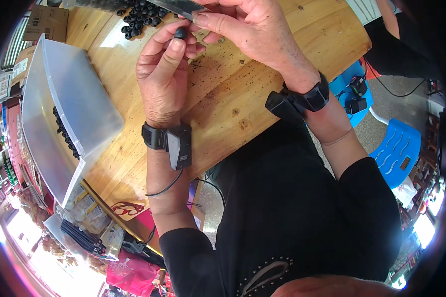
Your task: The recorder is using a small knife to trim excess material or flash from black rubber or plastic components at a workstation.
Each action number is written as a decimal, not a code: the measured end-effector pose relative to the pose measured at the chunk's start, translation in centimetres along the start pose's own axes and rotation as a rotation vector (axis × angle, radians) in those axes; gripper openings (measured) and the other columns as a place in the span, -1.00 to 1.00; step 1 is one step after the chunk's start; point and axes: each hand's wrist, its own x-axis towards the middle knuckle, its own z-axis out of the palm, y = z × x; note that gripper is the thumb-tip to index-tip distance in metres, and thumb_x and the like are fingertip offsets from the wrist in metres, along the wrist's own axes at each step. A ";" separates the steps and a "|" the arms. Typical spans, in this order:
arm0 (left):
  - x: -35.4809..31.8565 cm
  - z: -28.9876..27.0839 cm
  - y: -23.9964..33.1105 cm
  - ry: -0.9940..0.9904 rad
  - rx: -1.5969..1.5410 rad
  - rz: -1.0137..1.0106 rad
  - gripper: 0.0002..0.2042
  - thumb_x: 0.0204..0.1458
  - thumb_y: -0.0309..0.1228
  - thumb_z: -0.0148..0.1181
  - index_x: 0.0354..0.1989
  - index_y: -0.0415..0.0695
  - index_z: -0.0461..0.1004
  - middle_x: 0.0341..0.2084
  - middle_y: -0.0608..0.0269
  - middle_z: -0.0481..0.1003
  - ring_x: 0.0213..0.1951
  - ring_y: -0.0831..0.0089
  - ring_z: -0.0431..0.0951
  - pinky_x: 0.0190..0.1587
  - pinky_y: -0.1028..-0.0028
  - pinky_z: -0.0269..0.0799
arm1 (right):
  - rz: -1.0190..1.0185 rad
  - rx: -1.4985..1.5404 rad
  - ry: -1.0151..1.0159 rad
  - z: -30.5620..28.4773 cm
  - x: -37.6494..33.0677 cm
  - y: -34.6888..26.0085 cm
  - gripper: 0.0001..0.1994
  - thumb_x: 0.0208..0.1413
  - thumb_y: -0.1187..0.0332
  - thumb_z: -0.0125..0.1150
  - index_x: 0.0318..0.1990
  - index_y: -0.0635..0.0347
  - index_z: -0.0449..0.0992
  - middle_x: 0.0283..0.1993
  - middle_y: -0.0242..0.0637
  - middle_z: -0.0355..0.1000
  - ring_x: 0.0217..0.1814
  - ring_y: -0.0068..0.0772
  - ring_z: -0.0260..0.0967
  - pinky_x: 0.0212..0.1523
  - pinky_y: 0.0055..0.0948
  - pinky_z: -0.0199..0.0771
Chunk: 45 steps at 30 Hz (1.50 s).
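Observation:
My left hand [162, 69] is closed in a pinch on a small glossy black round piece [181, 33], between thumb and fingertips. Just right of it, my right hand [255, 32] grips a flat, dark, blade-like strip [183, 7] by its end, with the thumb pressed on top. The strip's upper part runs out of the picture, so its kind is unclear. Beyond my left hand lies a loose heap of similar black pieces [141, 20] on the wooden table [208, 114]. Dark crumbs [195, 63] are scattered below my hands.
A translucent plastic bin [91, 89] stands at the left, black pieces showing inside. A clear bag [96, 4] with dark pieces lies at the far edge. Red-framed glasses [127, 208] rest at the table's near left corner. A blue stool [396, 153] stands right; another person's arm [389, 17] shows.

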 end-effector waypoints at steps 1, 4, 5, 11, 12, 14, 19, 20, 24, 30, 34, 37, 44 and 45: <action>0.0 0.0 0.0 0.004 0.008 -0.002 -0.71 0.27 -0.52 0.20 0.14 -0.28 0.54 -0.15 0.18 0.62 -0.20 0.46 0.56 -0.06 0.44 0.49 | -0.003 0.001 -0.004 0.0 0.0 0.0 -0.83 0.28 0.56 0.22 -0.01 0.36 0.55 -0.15 -0.30 0.56 -0.19 -0.60 0.52 -0.21 -0.52 0.53; 0.0 -0.2 -0.3 0.063 0.010 0.017 -0.72 0.26 -0.54 0.21 0.13 -0.27 0.55 -0.17 0.19 0.63 -0.21 0.46 0.57 -0.07 0.44 0.51 | -0.079 0.071 0.011 0.7 -0.2 0.3 -0.83 0.27 0.57 0.22 -0.01 0.38 0.54 -0.12 -0.24 0.56 -0.20 -0.54 0.56 -0.24 -0.48 0.56; 0.0 -0.2 -0.3 0.073 0.005 0.026 -0.72 0.25 -0.56 0.22 0.12 -0.27 0.56 -0.19 0.20 0.63 -0.21 0.47 0.58 -0.08 0.45 0.51 | -0.110 0.048 0.009 0.8 -0.2 0.4 -0.82 0.27 0.58 0.22 -0.01 0.39 0.54 -0.12 -0.22 0.56 -0.21 -0.51 0.57 -0.25 -0.46 0.57; 0.0 0.2 -0.2 0.094 -0.007 0.039 -0.74 0.22 -0.61 0.23 0.08 -0.27 0.57 -0.20 0.18 0.65 -0.25 0.49 0.58 -0.11 0.49 0.52 | -0.149 -0.078 0.012 1.4 -0.4 0.3 -0.82 0.25 0.59 0.22 -0.02 0.38 0.53 -0.15 -0.14 0.54 -0.26 -0.35 0.59 -0.28 -0.41 0.57; 0.0 0.0 -0.2 0.100 -0.001 0.039 -0.74 0.22 -0.61 0.23 0.08 -0.28 0.57 -0.21 0.17 0.65 -0.26 0.49 0.58 -0.11 0.50 0.52 | -0.144 -0.088 0.011 1.5 -0.4 0.2 -0.83 0.25 0.59 0.21 -0.03 0.37 0.54 -0.16 -0.13 0.53 -0.27 -0.33 0.58 -0.28 -0.39 0.57; 0.0 -0.3 -0.3 0.105 0.016 0.041 -0.75 0.22 -0.60 0.24 0.07 -0.30 0.57 -0.21 0.16 0.65 -0.26 0.49 0.58 -0.10 0.49 0.52 | -0.176 -0.174 0.031 1.7 -0.4 0.2 -0.85 0.25 0.58 0.20 -0.05 0.35 0.54 -0.18 -0.11 0.54 -0.28 -0.29 0.58 -0.29 -0.37 0.56; -0.2 0.1 -0.1 0.112 0.056 0.032 -0.76 0.23 -0.60 0.23 0.06 -0.32 0.58 -0.23 0.14 0.65 -0.25 0.45 0.60 -0.06 0.45 0.55 | -0.102 -0.232 0.072 1.3 -0.4 0.2 -0.87 0.24 0.58 0.20 -0.09 0.31 0.53 -0.24 -0.06 0.55 -0.28 -0.23 0.58 -0.28 -0.35 0.53; -0.1 0.0 -0.2 0.112 0.057 0.030 -0.75 0.23 -0.59 0.22 0.06 -0.32 0.58 -0.22 0.13 0.65 -0.24 0.45 0.60 -0.06 0.44 0.56 | -0.096 -0.244 0.088 1.3 -0.4 -0.2 -0.87 0.24 0.58 0.20 -0.09 0.32 0.53 -0.25 -0.09 0.55 -0.28 -0.27 0.58 -0.27 -0.37 0.53; 0.2 -0.1 -0.2 0.095 0.041 0.037 -0.74 0.24 -0.57 0.21 0.08 -0.33 0.57 -0.19 0.10 0.65 -0.22 0.42 0.62 -0.04 0.41 0.57 | -0.046 -0.145 0.117 0.9 -0.2 -0.2 -0.88 0.26 0.57 0.21 -0.08 0.34 0.53 -0.28 -0.21 0.55 -0.28 -0.46 0.55 -0.27 -0.46 0.52; 0.1 0.1 -0.1 0.042 0.021 -0.002 -0.72 0.25 -0.55 0.20 0.11 -0.33 0.55 -0.17 0.08 0.65 -0.21 0.41 0.62 -0.04 0.41 0.57 | 0.082 0.071 0.081 0.4 -0.2 -0.8 -0.84 0.28 0.54 0.25 -0.03 0.37 0.52 -0.26 -0.33 0.53 -0.24 -0.64 0.49 -0.25 -0.55 0.51; 0.0 0.2 -0.3 0.055 0.002 -0.021 -0.71 0.25 -0.55 0.21 0.12 -0.33 0.54 -0.17 0.09 0.65 -0.22 0.42 0.62 -0.04 0.43 0.56 | 0.014 -0.043 0.055 0.6 -0.1 0.3 -0.80 0.26 0.52 0.28 -0.01 0.37 0.52 -0.23 -0.29 0.54 -0.22 -0.59 0.51 -0.21 -0.52 0.54; -0.1 0.4 -0.2 0.074 -0.022 -0.045 -0.71 0.24 -0.56 0.23 0.11 -0.34 0.54 -0.17 0.10 0.65 -0.21 0.43 0.63 -0.05 0.45 0.55 | 0.004 -0.098 0.057 0.7 -0.1 0.3 -0.78 0.25 0.51 0.30 0.00 0.37 0.52 -0.22 -0.26 0.55 -0.20 -0.54 0.54 -0.19 -0.49 0.56; -0.1 0.8 -0.5 0.138 0.097 -0.019 -0.72 0.18 -0.59 0.30 0.07 -0.34 0.56 -0.21 0.13 0.66 -0.27 0.47 0.62 -0.13 0.51 0.56 | 0.033 -0.107 0.024 0.4 0.0 0.3 -0.80 0.24 0.52 0.29 -0.01 0.35 0.53 -0.18 -0.21 0.57 -0.16 -0.44 0.57 -0.19 -0.43 0.58; -0.2 0.8 -0.6 0.142 0.111 -0.008 -0.72 0.18 -0.59 0.31 0.06 -0.34 0.57 -0.22 0.13 0.66 -0.28 0.48 0.62 -0.15 0.51 0.56 | 0.020 -0.121 0.021 0.4 0.0 0.2 -0.80 0.24 0.52 0.29 -0.02 0.35 0.53 -0.18 -0.20 0.57 -0.16 -0.44 0.58 -0.19 -0.42 0.58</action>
